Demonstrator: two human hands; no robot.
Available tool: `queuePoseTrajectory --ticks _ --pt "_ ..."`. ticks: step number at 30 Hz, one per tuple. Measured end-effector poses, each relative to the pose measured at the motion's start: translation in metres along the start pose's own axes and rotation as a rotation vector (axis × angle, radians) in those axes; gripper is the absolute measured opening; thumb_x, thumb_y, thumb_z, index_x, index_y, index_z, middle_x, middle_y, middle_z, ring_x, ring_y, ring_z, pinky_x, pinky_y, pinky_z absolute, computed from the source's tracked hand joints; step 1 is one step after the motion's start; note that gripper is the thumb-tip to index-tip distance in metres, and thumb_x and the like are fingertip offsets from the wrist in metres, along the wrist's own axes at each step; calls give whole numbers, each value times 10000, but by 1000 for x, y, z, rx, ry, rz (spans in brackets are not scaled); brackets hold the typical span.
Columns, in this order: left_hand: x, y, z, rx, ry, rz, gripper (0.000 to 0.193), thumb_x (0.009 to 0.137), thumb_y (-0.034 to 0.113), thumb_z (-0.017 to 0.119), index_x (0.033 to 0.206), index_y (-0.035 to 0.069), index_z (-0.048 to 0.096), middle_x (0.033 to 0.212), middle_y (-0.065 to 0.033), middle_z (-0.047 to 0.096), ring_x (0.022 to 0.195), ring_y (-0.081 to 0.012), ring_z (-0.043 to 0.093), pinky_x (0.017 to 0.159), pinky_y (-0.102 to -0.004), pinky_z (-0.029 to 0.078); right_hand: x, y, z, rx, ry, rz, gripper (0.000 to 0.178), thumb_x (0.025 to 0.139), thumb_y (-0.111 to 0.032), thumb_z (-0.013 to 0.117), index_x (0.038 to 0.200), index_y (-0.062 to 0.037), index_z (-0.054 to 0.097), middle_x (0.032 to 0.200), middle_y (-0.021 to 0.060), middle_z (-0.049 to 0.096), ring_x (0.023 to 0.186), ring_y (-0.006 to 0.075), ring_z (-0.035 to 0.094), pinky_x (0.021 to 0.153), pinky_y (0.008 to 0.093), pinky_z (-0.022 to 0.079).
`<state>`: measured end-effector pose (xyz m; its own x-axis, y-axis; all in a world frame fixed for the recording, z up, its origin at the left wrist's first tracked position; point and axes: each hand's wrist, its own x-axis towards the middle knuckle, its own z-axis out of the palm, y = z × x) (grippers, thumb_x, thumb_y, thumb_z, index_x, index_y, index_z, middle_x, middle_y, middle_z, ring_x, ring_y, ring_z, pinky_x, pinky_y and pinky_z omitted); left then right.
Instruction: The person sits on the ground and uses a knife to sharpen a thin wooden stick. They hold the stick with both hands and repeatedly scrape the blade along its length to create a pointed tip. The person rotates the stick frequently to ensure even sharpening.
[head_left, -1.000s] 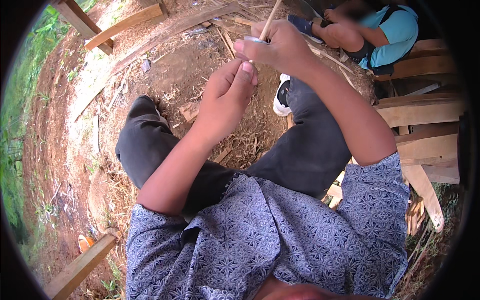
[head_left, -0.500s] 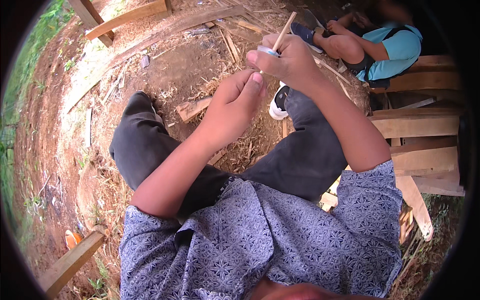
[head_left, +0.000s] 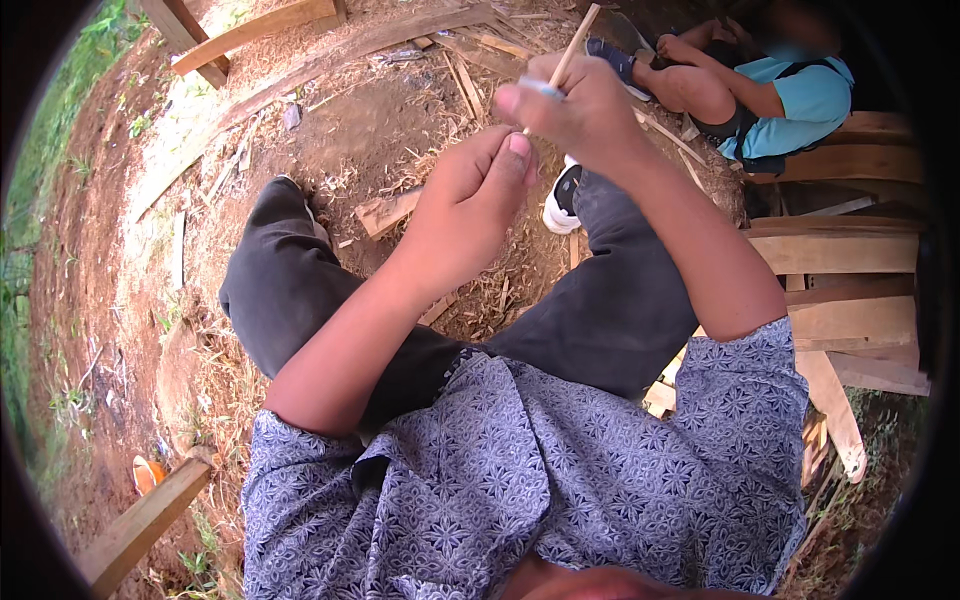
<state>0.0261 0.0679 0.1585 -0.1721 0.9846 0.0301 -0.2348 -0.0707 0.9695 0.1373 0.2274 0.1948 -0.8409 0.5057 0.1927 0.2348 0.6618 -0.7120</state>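
Observation:
A thin wooden stick (head_left: pixel 575 45) slants up and to the right through my two hands, above my spread knees. My left hand (head_left: pixel 478 190) is closed on its lower end, thumb on top, and most of that end is hidden in the fist. Just above, my right hand (head_left: pixel 592 112) is closed around the stick. Between its thumb and fingers sits a small pale blue-white piece (head_left: pixel 543 88), pressed against the stick. Motion blurs this piece and the right thumb, so its exact kind is unclear. The stick's upper end sticks out bare beyond my right fingers.
Wood shavings and offcuts lie on the brown dirt, with a wooden block (head_left: pixel 388 212) between my feet. At the upper right sits another person in a turquoise shirt (head_left: pixel 815 105). Stacked planks (head_left: pixel 835 252) stand along the right, and a wooden beam (head_left: pixel 145 520) juts in at lower left.
Both hands have risen slightly with the stick. My right thumb and the pale piece have moved a little up along the stick and now look blurred.

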Motion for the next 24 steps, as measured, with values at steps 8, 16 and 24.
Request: queuePoseTrajectory --ticks 8,16,24 --pt "0 3 1 49 3 -6 381 1132 317 434 874 62 546 684 53 440 605 -52 398 551 -262 346 4 15 6 47 83 -167 464 885 -400 780 599 -95 578 554 -46 516 522 36 492 514 237 416" --pt "0 -3 -2 69 16 11 366 1130 303 445 880 64 562 688 57 447 610 -47 406 554 -255 340 5 8 8 43 148 -170 564 870 -443 790 555 -91 482 526 -55 452 509 36 433 496 252 377" --pt "1 -1 2 152 26 50 369 1133 287 435 868 58 553 708 44 453 634 -54 412 580 -265 353 2 17 11 76 144 -141 581 863 -432 803 546 -97 451 521 -54 445 522 19 421 481 241 358"
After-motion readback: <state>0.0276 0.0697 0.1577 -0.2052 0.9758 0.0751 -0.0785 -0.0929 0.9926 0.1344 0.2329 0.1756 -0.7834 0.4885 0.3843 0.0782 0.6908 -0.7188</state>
